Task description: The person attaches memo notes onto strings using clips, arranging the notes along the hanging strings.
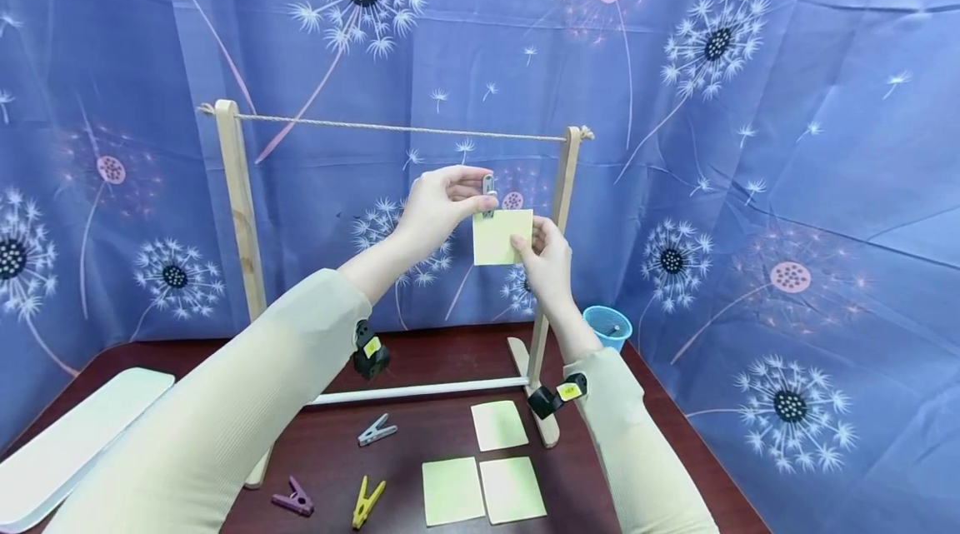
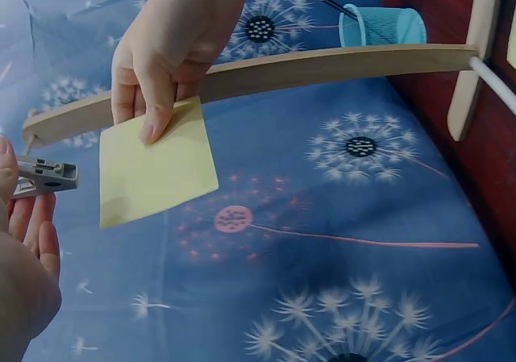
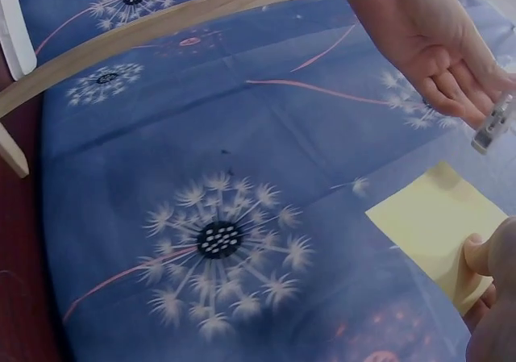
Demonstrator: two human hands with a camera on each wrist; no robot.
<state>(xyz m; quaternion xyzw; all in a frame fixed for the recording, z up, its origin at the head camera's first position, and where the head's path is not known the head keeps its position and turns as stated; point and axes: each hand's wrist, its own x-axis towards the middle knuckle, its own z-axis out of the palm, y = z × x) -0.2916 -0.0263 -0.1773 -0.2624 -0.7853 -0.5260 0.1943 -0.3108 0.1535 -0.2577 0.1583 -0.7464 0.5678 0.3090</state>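
My left hand (image 1: 435,202) pinches a grey clothespin (image 1: 488,186) between thumb and fingers, below the rope (image 1: 397,127). My right hand (image 1: 551,266) holds a square yellow sticky note (image 1: 497,241) by its right side, thumb in front. In the head view the clothespin overlaps the note's top edge. Both wrist views show a gap between the clothespin (image 2: 50,176) and the note (image 2: 157,168). Three more sticky notes (image 1: 498,426) lie on the table, below my right hand.
A wooden frame (image 1: 242,209) carries the rope, with a white bar (image 1: 420,391) low down. Purple (image 1: 294,497), yellow (image 1: 366,504) and grey (image 1: 377,431) clothespins lie on the table. A white tray (image 1: 82,434) stands left; a blue mesh basket (image 1: 609,326) stands behind the right post.
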